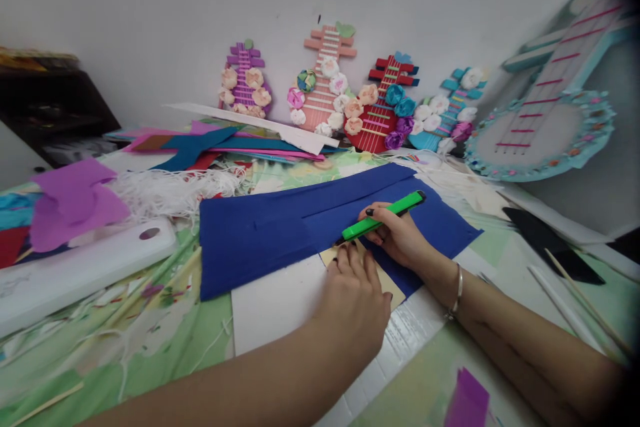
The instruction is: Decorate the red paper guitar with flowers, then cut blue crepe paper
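Note:
My right hand (395,233) is closed around a green utility knife (385,215) and holds it slanted, much like a pen. Its dark tip points down and left, at the edge of a pale yellow card (393,287). My left hand (353,293) lies flat on that card with the fingers stretched out, close to the knife tip. Beneath the card is a sheet of dark blue paper (255,233) with a folded, creased strip along it. A white board (270,310) sits under the blue paper; my hands and forearms hide part of it.
Several decorated paper guitars, such as a red one (377,120), lean on the wall, with a large light-blue one (540,127) at right. White string (170,190), purple paper (75,203) and a white plastic case (100,273) lie left. A black flat piece (553,243) lies right.

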### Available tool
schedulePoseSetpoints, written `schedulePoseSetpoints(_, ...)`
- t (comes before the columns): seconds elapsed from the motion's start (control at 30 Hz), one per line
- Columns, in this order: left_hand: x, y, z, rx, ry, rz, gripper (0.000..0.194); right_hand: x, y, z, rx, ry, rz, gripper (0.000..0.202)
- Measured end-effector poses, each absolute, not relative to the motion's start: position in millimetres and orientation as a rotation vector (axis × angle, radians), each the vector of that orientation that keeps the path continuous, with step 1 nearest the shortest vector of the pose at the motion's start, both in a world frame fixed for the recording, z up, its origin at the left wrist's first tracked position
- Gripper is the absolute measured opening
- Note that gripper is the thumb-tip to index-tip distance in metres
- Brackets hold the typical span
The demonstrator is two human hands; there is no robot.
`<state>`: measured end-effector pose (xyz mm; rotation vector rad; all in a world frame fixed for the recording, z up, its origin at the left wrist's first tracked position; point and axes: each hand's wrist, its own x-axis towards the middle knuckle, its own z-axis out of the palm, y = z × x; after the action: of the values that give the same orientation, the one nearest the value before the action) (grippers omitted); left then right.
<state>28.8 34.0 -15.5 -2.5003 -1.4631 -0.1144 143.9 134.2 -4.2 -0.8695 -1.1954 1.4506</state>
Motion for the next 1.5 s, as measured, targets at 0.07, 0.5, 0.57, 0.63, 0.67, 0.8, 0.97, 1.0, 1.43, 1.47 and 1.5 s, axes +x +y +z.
schedulePoseSetpoints(0.07, 28, 35, -16, -2.508, -1.461, -0.105, 0.061, 145, 135, -4, -0.871, -1.188, 1.442, 0.016)
schedulePoseSetpoints(0.5, 29, 33, -15, -2.526, -1.494, -0.108, 0.061, 148, 137, -3, -0.869, -1.195, 1.438, 0.017)
schedulePoseSetpoints(0.57, 29, 33, -15, -2.549, -1.503, -0.113, 0.061, 149, 137, -3, -0.869, -1.194, 1.432, 0.017)
schedulePoseSetpoints(0.63, 29, 33, -15, -2.551, -1.502, -0.117, 0.061, 149, 137, -2, -0.869, -1.198, 1.430, 0.017)
schedulePoseSetpoints(0.67, 29, 33, -15, -2.543, -1.502, -0.117, 0.061, 148, 137, -2, -0.870, -1.199, 1.432, 0.017)
schedulePoseSetpoints(0.8, 29, 33, -14, -2.527, -1.494, -0.098, 0.061, 148, 137, -2, -0.876, -1.192, 1.436, 0.015)
schedulePoseSetpoints(0.97, 29, 34, -15, -2.517, -1.490, -0.100, 0.061, 151, 140, -2, -0.880, -1.185, 1.429, 0.018)
schedulePoseSetpoints(1.0, 29, 34, -15, -2.516, -1.483, -0.103, 0.061, 151, 140, -2, -0.879, -1.190, 1.430, 0.018)
schedulePoseSetpoints(1.43, 29, 33, -13, -2.554, -1.513, -0.091, 0.059, 156, 142, -1, -0.872, -1.205, 1.430, 0.017)
schedulePoseSetpoints(1.47, 29, 33, -13, -2.557, -1.515, -0.084, 0.059, 156, 141, -1, -0.871, -1.210, 1.430, 0.017)
schedulePoseSetpoints(1.5, 29, 33, -12, -2.561, -1.516, -0.081, 0.059, 156, 141, -1, -0.871, -1.215, 1.431, 0.017)
